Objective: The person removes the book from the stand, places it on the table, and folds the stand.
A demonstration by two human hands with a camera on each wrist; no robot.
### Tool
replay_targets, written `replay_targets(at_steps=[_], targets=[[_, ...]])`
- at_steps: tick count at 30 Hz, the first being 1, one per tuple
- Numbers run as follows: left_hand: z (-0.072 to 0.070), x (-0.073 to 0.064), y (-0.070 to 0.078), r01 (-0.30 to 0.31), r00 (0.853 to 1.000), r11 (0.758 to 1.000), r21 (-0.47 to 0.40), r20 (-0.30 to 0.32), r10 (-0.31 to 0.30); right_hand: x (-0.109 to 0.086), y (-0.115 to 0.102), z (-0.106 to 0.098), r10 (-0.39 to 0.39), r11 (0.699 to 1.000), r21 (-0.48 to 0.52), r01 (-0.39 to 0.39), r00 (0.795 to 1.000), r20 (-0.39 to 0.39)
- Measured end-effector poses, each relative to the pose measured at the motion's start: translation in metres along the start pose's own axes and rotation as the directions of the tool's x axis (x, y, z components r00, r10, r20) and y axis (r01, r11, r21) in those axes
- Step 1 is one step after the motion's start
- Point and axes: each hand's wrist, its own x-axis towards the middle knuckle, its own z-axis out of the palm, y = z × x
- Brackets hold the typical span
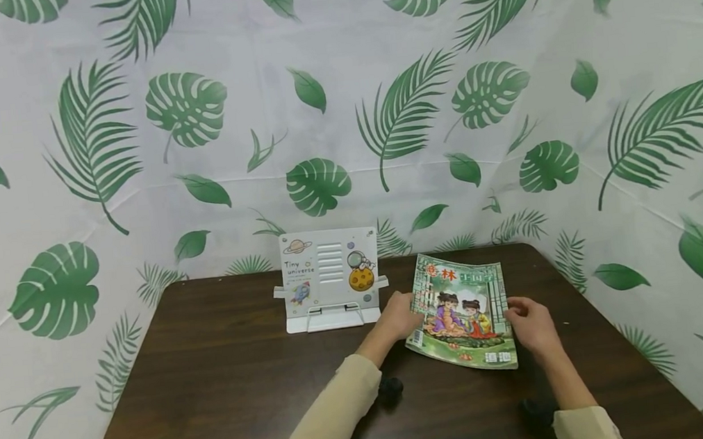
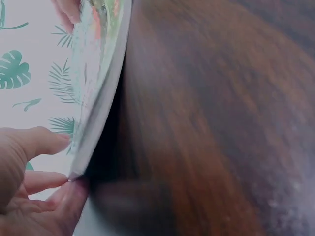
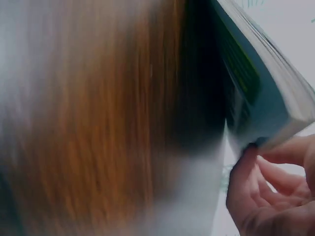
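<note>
Your left hand (image 1: 399,315) pinched the magazine (image 1: 460,314) by its left edge while your right hand (image 1: 533,324) pinched the right edge, so each grip was closed on it. You had the magazine, picture cover facing up, over the right part of the bench (image 1: 226,370), its underside apart from the wood. To its left, near the back edge, a white stand (image 1: 329,255) stood on the bench. Behind rose a leaf-print cloth (image 1: 246,96).
</note>
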Motion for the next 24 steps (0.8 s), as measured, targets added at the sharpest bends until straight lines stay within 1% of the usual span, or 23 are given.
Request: replay_targets(at_steps=[3, 4, 5, 7, 9, 13, 18, 23, 24], targets=[[0.012, 0.019, -0.015, -0.002, 1.0, 0.999, 0.046, 0.022, 0.001, 0.002, 0.002, -0.002, -0.041, 0.994, -0.105, 0.044, 0.998, 0.037], [0.017, 0.026, -0.02, -0.007, 1.0, 0.998, 0.067, 0.02, 0.005, 0.003, 0.002, -0.003, -0.051, 0.989, -0.134, 0.057, 0.997, 0.05], [0.019, 0.029, -0.022, -0.014, 1.0, 0.996, 0.093, 0.015, 0.013, 0.003, 0.002, -0.003, -0.056, 0.985, -0.159, 0.065, 0.997, 0.058], [0.023, 0.033, -0.025, -0.016, 1.0, 0.99, 0.137, 0.002, 0.015, 0.005, 0.002, -0.002, -0.054, 0.978, -0.198, 0.069, 0.995, 0.08], [0.025, 0.035, -0.026, -0.01, 1.0, 0.986, 0.169, -0.003, 0.01, 0.005, 0.003, -0.001, -0.052, 0.972, -0.225, 0.074, 0.993, 0.102], [0.026, 0.038, -0.028, 0.011, 1.0, 0.981, 0.194, 0.007, -0.012, 0.006, 0.003, 0.0, -0.04, 0.964, -0.257, 0.073, 0.99, 0.133], [0.02, 0.036, -0.023, 0.022, 1.0, 0.967, 0.254, 0.014, -0.026, 0.009, 0.0, 0.001, -0.035, 0.951, -0.299, 0.077, 0.989, 0.145], [0.0, 0.01, 0.003, 0.028, 0.998, 0.964, 0.266, 0.044, -0.041, 0.009, -0.003, 0.0, -0.034, 0.938, -0.335, 0.09, 0.985, 0.172], [-0.003, 0.007, 0.006, 0.019, 0.998, 0.963, 0.267, 0.047, -0.033, 0.01, -0.003, -0.001, -0.033, 0.937, -0.338, 0.093, 0.983, 0.178]])
